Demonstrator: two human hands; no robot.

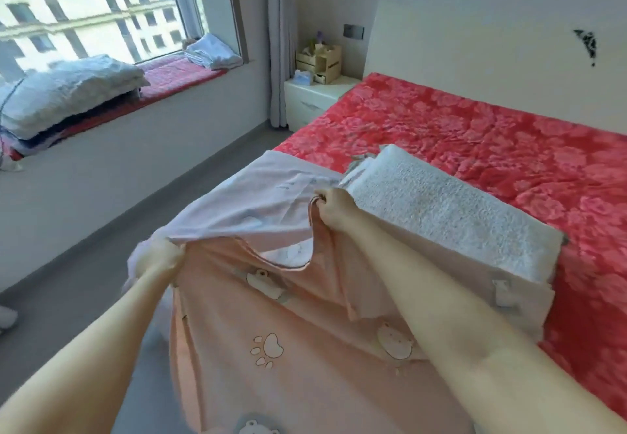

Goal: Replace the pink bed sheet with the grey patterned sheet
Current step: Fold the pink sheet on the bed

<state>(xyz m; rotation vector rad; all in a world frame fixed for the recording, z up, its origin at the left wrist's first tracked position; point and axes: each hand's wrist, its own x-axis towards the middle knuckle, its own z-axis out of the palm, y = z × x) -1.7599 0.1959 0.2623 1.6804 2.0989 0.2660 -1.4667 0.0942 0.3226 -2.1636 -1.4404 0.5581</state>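
Both hands pinch the pink bed sheet (305,349), left hand (163,257) at 8 o'clock of the right hand (334,208), its held edge running between them.

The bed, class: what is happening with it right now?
A person grips a pink cotton sheet with paw and bear prints in both hands, the left hand and right hand pinching its edge. It hangs off the near side. A red floral quilted cover lies bare, with a folded white fluffy blanket on it.

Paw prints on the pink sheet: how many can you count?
1: a paw print low on the pink sheet, between the forearms. Folds or arms may hide others.
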